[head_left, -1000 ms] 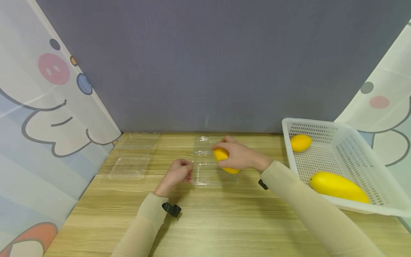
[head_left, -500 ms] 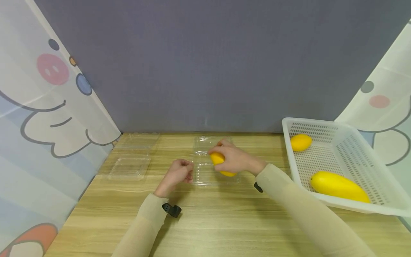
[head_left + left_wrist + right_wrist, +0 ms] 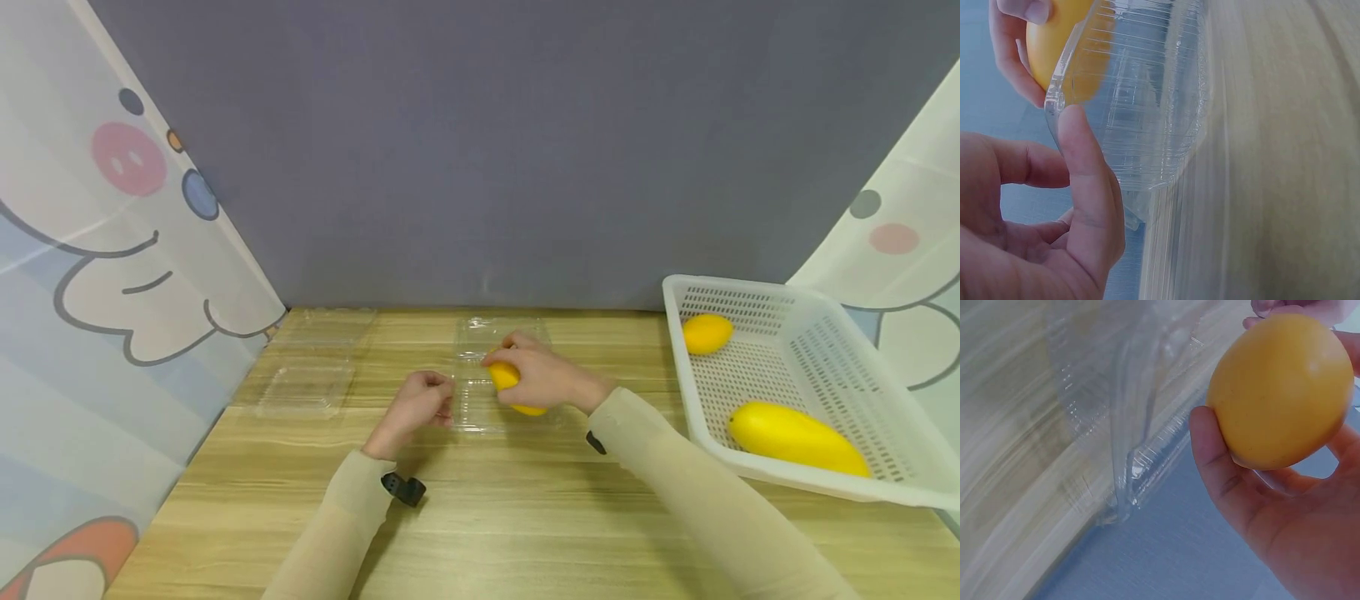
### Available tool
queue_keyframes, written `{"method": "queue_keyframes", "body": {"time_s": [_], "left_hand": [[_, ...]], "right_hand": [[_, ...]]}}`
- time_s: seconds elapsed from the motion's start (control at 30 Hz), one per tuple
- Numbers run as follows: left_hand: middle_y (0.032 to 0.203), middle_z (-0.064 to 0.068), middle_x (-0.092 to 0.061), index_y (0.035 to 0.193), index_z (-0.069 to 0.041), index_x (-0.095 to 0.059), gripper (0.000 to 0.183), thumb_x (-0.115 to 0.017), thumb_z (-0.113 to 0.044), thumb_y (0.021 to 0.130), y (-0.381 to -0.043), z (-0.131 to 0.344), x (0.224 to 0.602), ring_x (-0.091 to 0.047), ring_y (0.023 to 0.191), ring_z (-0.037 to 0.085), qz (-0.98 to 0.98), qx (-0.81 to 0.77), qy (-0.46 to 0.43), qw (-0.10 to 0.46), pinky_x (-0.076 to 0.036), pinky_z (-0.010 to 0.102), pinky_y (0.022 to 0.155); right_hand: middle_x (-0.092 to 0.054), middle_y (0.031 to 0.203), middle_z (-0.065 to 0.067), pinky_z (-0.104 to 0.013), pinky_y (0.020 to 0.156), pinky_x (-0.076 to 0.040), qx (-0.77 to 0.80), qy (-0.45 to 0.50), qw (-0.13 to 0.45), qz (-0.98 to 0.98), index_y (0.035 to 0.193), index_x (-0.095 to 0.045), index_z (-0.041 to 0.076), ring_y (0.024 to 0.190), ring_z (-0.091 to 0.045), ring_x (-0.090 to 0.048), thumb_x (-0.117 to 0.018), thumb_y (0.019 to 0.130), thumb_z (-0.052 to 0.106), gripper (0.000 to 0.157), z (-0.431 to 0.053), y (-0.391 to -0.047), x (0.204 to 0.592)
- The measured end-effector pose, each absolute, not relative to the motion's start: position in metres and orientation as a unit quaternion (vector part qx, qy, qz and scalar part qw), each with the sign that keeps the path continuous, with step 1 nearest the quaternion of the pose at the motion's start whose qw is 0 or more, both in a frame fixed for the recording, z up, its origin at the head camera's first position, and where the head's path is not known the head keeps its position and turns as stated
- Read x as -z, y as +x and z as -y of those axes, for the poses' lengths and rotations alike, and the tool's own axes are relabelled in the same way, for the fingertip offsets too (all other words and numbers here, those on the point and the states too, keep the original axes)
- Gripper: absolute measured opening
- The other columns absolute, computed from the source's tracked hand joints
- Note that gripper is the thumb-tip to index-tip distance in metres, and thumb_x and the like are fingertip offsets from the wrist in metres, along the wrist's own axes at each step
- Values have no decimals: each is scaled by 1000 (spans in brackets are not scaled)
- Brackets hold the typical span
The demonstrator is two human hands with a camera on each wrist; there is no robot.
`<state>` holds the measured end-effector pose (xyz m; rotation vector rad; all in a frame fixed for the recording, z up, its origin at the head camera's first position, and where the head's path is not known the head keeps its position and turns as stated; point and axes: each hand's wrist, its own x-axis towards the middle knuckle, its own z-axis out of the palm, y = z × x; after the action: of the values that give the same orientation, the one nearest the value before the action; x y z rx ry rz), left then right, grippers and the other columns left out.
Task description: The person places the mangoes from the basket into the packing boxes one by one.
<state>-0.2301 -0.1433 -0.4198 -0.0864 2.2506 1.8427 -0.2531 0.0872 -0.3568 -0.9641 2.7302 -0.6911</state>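
Observation:
In the head view, an open clear plastic clamshell box lies mid-table, its lid half toward the back. My left hand is at its left side and pinches the rim, as the left wrist view shows. My right hand grips a yellow mango, fingers on one side and thumb on the other. The mango is tilted over the box's near half. Part of it shows through the clear wall in the left wrist view; whether it touches the bottom I cannot tell.
A white perforated basket stands at the right with a small yellow mango and a large one inside. Another open clear box lies at the left. A grey panel rises behind the wooden table.
My right hand has moved a little left and down with the mango, farther over the near half of the box. The left hand has stayed at the rim.

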Motion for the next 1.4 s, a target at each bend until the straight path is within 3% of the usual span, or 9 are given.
{"method": "queue_keyframes", "body": {"time_s": [0.7, 0.93, 1.13, 1.27, 1.4], "left_hand": [[93, 18, -59, 123, 12, -58, 31, -56, -11, 102, -230, 142, 419, -57, 68, 19, -768, -630, -31, 114, -60, 30, 62], [93, 19, -59, 122, 14, -57, 32, -54, -12, 103, -229, 142, 419, -56, 66, 19, -767, -631, -26, 113, -59, 30, 60], [93, 18, -59, 120, 12, -58, 29, -54, -10, 102, -230, 141, 420, -57, 67, 18, -764, -634, -28, 115, -59, 29, 61], [93, 18, -60, 120, 12, -59, 28, -54, -10, 102, -231, 141, 421, -57, 68, 19, -764, -635, -31, 113, -59, 29, 62], [95, 20, -60, 120, 11, -59, 28, -54, -10, 102, -230, 141, 421, -57, 68, 19, -766, -632, -31, 115, -60, 30, 62]], "right_hand": [[-50, 132, -7, -33, 74, -46, 227, -325, 103, -912, 139, -63, 18, 102, -23, -48, -70, 83, 22, 57, -77, -253, 376], [-49, 135, -7, -34, 76, -45, 218, -325, 112, -913, 139, -64, 20, 109, -24, -47, -71, 83, 21, 56, -73, -254, 380], [-50, 135, -8, -39, 85, -46, 209, -334, 113, -912, 138, -65, 19, 113, -27, -48, -71, 84, 21, 55, -71, -255, 384], [-48, 144, -12, -47, 97, -44, 206, -336, 121, -911, 140, -63, 19, 128, -33, -45, -70, 85, 22, 56, -69, -256, 386], [-45, 147, -13, -46, 96, -46, 212, -333, 135, -909, 142, -61, 18, 131, -34, -43, -70, 86, 21, 57, -66, -256, 388]]}}
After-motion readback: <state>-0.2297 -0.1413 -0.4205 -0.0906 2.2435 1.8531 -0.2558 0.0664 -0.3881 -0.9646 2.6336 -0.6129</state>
